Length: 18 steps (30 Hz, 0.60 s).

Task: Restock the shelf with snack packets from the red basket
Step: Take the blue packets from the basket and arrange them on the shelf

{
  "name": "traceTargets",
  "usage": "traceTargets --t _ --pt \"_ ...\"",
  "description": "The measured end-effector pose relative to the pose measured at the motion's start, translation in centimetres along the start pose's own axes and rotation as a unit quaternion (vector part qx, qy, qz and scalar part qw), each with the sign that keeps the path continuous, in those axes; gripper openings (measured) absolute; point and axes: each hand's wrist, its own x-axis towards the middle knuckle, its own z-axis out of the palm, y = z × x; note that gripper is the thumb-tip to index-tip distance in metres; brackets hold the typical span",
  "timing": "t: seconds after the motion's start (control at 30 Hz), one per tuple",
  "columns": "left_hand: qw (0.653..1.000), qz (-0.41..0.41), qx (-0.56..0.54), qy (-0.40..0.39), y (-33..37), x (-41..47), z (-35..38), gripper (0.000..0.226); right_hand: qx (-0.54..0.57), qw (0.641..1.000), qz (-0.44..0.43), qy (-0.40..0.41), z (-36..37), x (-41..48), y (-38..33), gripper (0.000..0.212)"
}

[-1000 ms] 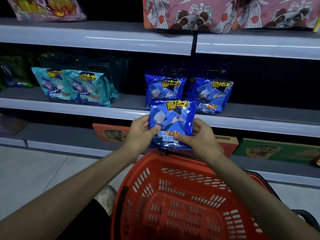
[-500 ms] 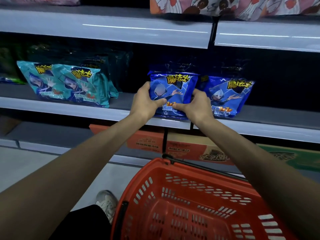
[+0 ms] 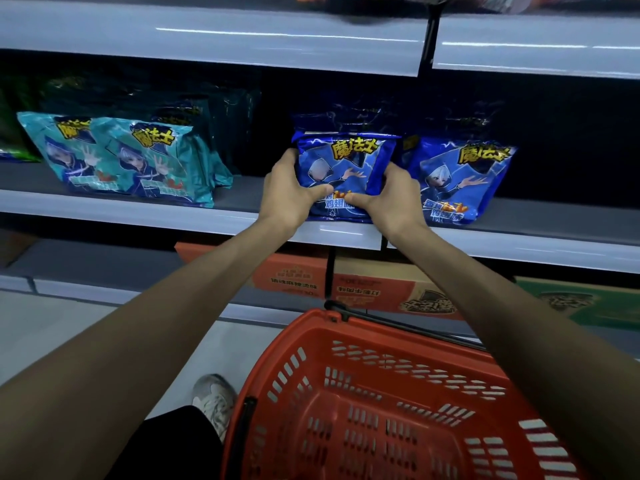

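Raised from above the basket (image 3: 398, 382), the packet (image 3: 346, 168) now stands at the shelf (image 3: 156, 214) front beside its twin (image 3: 460, 181); left hand (image 3: 287, 194) and right hand (image 3: 393, 200) pinch its sides, steadying it upright, face out.

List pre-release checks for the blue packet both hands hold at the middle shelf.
1. Grip: left hand and right hand hold the blue packet by its sides, thumbs on its front: ok.
2. Packet upright, label outward: ok.
3. Base seated on the shelf: sits at the front edge, contact unclear: cannot tell.
4. In line with the neighbouring packet: ok.
5. Stock left in the red basket: none visible, near end cropped: cannot tell.
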Motion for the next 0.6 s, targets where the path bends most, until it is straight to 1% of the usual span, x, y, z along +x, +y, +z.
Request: traceTargets --t 0.2,0.23,0.3,0.43,0.53,0.6 --pt "0.996 -0.021 0.026 0.078 -0.6 -0.6 1.0 0.046 -0.057 0.997 -0.016 0.052 1.6 -1.3 0.1 0.040" --pt "0.996 -0.025 0.029 0.081 -0.6 -0.5 1.0 0.046 -0.063 0.996 -0.016 0.058 1.6 -1.4 0.0 0.041" --pt "0.997 -0.022 0.026 0.069 -0.7 -0.4 0.8 0.045 -0.080 0.995 -0.012 0.064 1.5 -1.2 -0.2 0.042" --pt "0.997 -0.021 0.040 0.057 -0.7 -0.4 0.5 0.044 -0.095 0.993 -0.004 0.063 1.9 -1.1 -0.2 0.051" --pt "0.997 -0.024 0.051 0.045 -0.7 -0.5 0.3 0.041 -0.102 0.992 0.007 0.074 2.3 -1.3 -0.2 0.070" --pt "0.997 -0.027 0.055 0.039 -0.6 -0.4 0.1 0.039 -0.104 0.992 0.014 0.073 2.2 -1.4 -0.4 0.073"
